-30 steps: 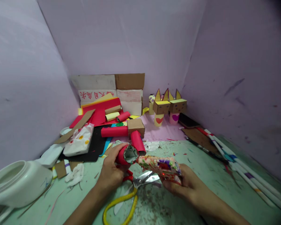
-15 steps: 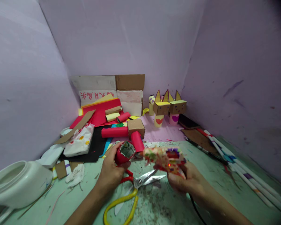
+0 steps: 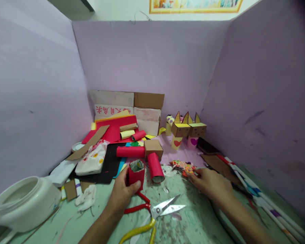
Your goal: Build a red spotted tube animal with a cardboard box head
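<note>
My left hand (image 3: pixel 123 194) grips a short red paper-covered tube (image 3: pixel 136 174), held upright on the green table with its open end up. My right hand (image 3: pixel 210 184) lies flat on the table to the right, its fingertips on a floral-patterned tool (image 3: pixel 184 167) that rests on the table. Scissors (image 3: pixel 152 211) with one red and one yellow handle lie open between my hands, blades pointing right. A second red tube (image 3: pixel 155 166) lies on its side just behind the one I hold.
A white plastic jar (image 3: pixel 22 200) sits at the left front. Red paper, card rolls and cardboard boxes (image 3: pixel 127 105) pile up at the back left. Two cardboard cat figures (image 3: pixel 188 130) stand at the back. Striped paper sticks (image 3: pixel 256 189) run along the right wall.
My right hand moved away to the right and set the floral tool down on the table. My left hand turned the red tube upright. The camera tilted up.
</note>
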Demonstrator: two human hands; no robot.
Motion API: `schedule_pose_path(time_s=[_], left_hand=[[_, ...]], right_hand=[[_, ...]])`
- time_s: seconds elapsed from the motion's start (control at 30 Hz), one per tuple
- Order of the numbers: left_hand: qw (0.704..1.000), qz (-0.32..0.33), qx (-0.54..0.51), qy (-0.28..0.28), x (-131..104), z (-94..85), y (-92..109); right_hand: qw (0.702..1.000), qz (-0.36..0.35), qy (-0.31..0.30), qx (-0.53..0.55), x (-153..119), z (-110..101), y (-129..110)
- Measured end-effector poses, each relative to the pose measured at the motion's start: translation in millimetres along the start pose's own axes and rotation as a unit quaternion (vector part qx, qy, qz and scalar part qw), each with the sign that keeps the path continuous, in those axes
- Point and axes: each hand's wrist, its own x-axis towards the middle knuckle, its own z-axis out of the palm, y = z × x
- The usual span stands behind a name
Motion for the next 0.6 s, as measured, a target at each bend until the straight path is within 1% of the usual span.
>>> schedule_pose_path(time_s=[0.03, 0.07, 0.1, 0.13, 0.17, 0.2, 0.23, 0.27, 0.33, 0.43, 0.5, 0.6], left_hand=[[1.0, -0.003, 0.0, 0.004, -0.8, -3.1, 1.1], [1.0, -0.008, -0.002, 0.01, -1.6, -6.7, 2.7], [1.0, -0.014, -0.007, 0.018, -2.5, -10.6, 4.4], [0.999, -0.019, -0.014, 0.027, -3.3, -14.5, 6.3], [0.999, -0.022, -0.022, 0.038, -3.9, -18.2, 8.1], [0.998, -0.025, -0.029, 0.049, -4.3, -21.6, 9.8], [0.997, -0.027, -0.035, 0.059, -4.4, -24.6, 11.1], [0.997, -0.028, -0.038, 0.068, -4.3, -27.1, 11.9], [0.996, -0.031, -0.034, 0.075, -3.1, -31.0, 11.9], [0.997, -0.032, -0.012, 0.065, -0.3, -34.7, 8.3], [0.998, -0.033, -0.003, 0.056, 1.5, -35.9, 5.4], [0.997, -0.043, -0.006, 0.061, 3.0, -35.6, 3.0]], right_hand=[[1.0, -0.006, 0.01, -0.026, -1.1, -6.7, -4.9], [0.999, -0.023, 0.021, -0.012, -0.7, -12.5, -11.2], [0.998, -0.047, 0.024, 0.039, 1.5, -17.0, -18.9], [0.99, -0.072, 0.015, 0.124, 5.9, -19.8, -27.8], [0.97, -0.093, -0.013, 0.225, 12.5, -20.9, -37.4], [0.941, -0.103, -0.056, 0.318, 20.8, -20.2, -47.2], [0.913, -0.091, -0.103, 0.385, 30.4, -18.0, -56.8], [0.894, -0.064, -0.148, 0.417, 40.7, -14.4, -65.8], [0.89, -0.009, -0.189, 0.415, 61.0, -4.8, -80.8], [0.898, 0.049, -0.226, 0.374, 85.1, 11.8, -95.2], [0.898, 0.063, -0.247, 0.359, 95.3, 21.7, -100.4], [0.896, 0.054, -0.255, 0.359, 101.8, 32.2, -104.5]])
